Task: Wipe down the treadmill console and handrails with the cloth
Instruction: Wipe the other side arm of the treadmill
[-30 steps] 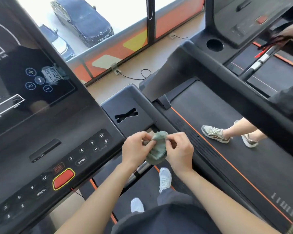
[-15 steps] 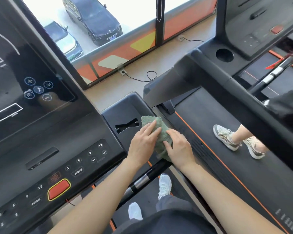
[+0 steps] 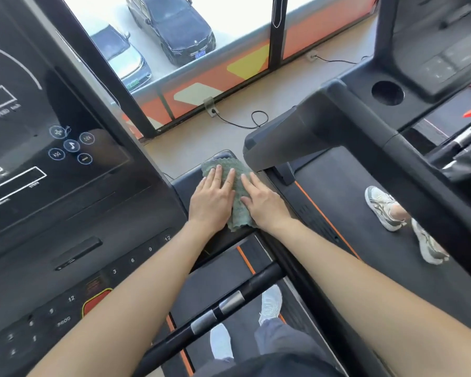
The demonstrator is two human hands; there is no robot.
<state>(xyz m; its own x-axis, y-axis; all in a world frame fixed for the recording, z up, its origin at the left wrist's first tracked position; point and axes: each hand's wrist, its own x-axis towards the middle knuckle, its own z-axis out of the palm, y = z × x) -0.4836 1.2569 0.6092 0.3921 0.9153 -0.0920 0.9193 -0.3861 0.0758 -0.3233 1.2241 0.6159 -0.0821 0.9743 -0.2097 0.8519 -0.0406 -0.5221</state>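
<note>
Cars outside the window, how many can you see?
2. A dark car is parked at top centre; a lighter car sits to its left in the picture, partly behind the console frame. Others may be hidden out of view.

Sage-green cloth, waffle-patterned, dead centre on the matte black console lettered in white. Down at seven o'clock, a red button ringed in yellow; up at twelve, an orange wall panel with yellow and cream shapes.
</note>
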